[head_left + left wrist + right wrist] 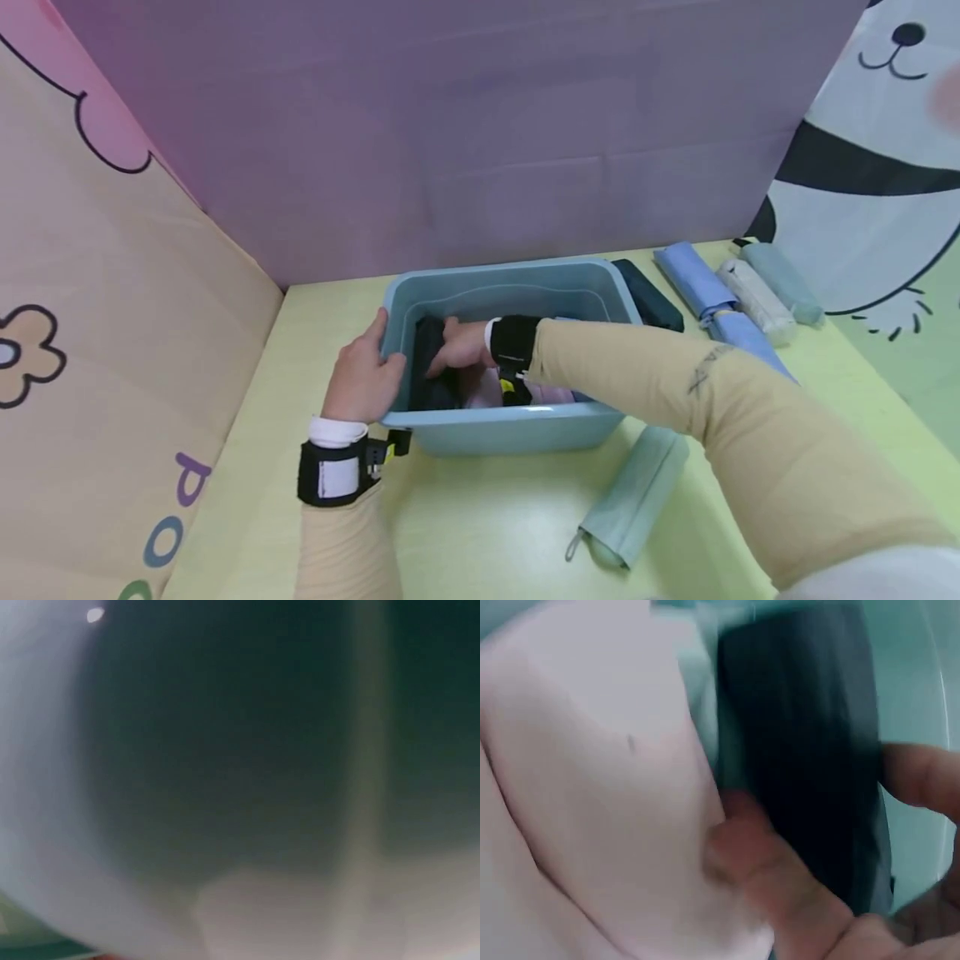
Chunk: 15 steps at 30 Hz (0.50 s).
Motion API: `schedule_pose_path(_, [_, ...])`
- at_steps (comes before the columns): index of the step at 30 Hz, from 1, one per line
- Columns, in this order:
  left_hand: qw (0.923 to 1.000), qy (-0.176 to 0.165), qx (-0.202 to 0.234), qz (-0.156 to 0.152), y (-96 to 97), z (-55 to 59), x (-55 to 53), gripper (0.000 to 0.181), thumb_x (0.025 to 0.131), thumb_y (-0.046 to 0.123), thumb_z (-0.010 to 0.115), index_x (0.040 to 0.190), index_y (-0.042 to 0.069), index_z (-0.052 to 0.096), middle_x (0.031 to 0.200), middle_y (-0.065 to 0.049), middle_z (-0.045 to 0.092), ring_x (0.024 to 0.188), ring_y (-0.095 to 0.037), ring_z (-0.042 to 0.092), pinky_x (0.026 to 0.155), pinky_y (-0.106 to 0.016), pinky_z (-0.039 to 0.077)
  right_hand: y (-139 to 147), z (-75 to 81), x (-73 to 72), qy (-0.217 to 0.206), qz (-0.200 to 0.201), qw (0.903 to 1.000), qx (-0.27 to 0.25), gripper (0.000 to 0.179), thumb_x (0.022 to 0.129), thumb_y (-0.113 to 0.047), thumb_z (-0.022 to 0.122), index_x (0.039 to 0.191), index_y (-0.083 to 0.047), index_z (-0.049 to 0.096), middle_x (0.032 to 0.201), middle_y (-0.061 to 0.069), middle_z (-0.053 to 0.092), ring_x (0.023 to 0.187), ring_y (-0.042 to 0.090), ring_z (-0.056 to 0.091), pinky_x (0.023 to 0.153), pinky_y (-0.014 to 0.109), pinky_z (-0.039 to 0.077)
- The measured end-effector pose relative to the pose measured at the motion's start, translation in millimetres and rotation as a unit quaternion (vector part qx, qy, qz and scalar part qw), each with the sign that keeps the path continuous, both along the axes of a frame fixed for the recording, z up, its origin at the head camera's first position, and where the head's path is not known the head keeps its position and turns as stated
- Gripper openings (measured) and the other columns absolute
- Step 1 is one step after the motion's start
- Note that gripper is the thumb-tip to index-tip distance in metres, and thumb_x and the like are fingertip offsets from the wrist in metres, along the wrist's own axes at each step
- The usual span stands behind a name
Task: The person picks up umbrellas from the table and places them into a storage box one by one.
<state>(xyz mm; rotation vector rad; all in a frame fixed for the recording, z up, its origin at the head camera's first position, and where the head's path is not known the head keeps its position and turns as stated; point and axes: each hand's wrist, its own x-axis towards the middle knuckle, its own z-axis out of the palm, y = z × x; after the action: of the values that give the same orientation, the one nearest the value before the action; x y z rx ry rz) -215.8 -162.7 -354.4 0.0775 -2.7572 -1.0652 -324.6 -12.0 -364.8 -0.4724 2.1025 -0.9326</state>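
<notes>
A blue-grey plastic bin [517, 429] stands on the table with folded things inside. My left hand [363, 375] grips its left rim; the left wrist view is too dark and blurred to show the fingers. Inside the bin, my right hand [461, 346] holds a black folded umbrella [429, 346] near the left wall. The right wrist view shows the thumb and a finger on opposite sides of this black umbrella [802, 750]. Beside it lies a pale pink folded thing [607, 795], partly hidden in the head view by the right wrist and sleeve.
A green folded umbrella [637, 492] with a wrist loop lies before the bin. Right of the bin are a dark folded umbrella [648, 296], blue ones [693, 279], a white one [757, 300] and a teal one [783, 283]. A purple cloth wall [465, 142] rises behind.
</notes>
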Motion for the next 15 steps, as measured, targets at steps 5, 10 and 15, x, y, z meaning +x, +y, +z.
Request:
schedule_pose_path(5, [1.0000,0.005,-0.004,-0.003,-1.2,1.2,0.5,0.065,0.092,0.016,0.046,0.151,0.002,0.023,0.146,-0.021,0.038,0.108,-0.034,0.057,0.082,-0.050,0.048,3.3,5.3,-4.1,0.135,0.104,0.9809,0.094,0.091,0.087,-0.034,0.069,0.148,0.003,0.013,0.146,0.019,0.033,0.123,0.028,0.044,0.104,0.036,0.034])
schedule_pose_path(10, [0.9999,0.006,-0.009,0.000,-1.5,1.0,0.8,0.065,0.092,0.016,0.047,0.150,0.001,0.024,0.145,-0.022,0.040,0.095,-0.032,0.059,0.071,-0.044,0.049,3.7,5.4,-2.9,0.186,0.141,0.9638,0.129,0.090,0.089,-0.041,0.066,0.148,0.004,0.014,0.148,0.021,0.034,0.131,0.027,0.039,0.109,0.036,0.027])
schedule_pose_path(15, [1.0000,0.009,-0.001,0.005,-0.2,-2.6,0.8,0.064,0.092,0.016,0.046,0.151,0.003,0.025,0.140,-0.024,0.045,0.081,-0.031,0.060,0.061,-0.038,0.047,5.3,7.6,-2.8,0.186,0.147,0.9602,0.148,0.081,0.089,-0.044,0.065,0.143,0.001,0.024,0.137,0.018,0.045,0.113,0.025,0.052,0.095,0.036,0.043])
